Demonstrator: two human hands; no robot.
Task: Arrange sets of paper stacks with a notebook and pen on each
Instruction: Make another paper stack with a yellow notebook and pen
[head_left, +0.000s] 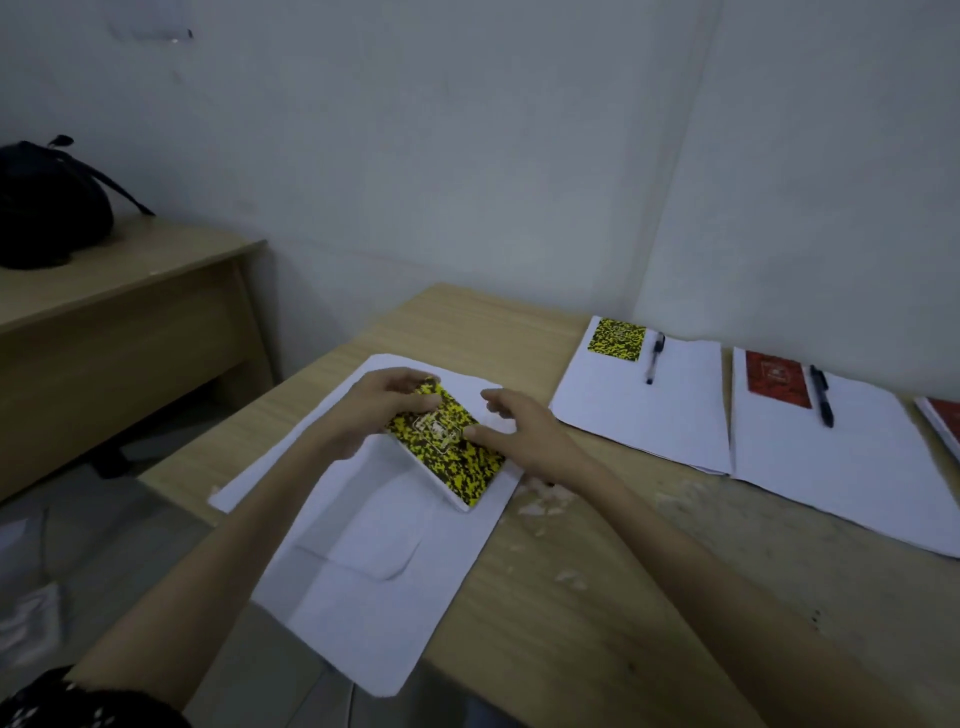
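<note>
Yellow-black notebook (448, 447): left hand (375, 410) fingers curl gripping it; right hand (524, 434) fingers spread, touching it.

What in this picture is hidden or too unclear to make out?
- Head view: the red notebook at far right is cut by the frame edge; any pen with it is unseen.
- The yellow notebook cover print is blurred, partly covered by the left hand and right hand.
- The black bag is too dark for detail.
</note>
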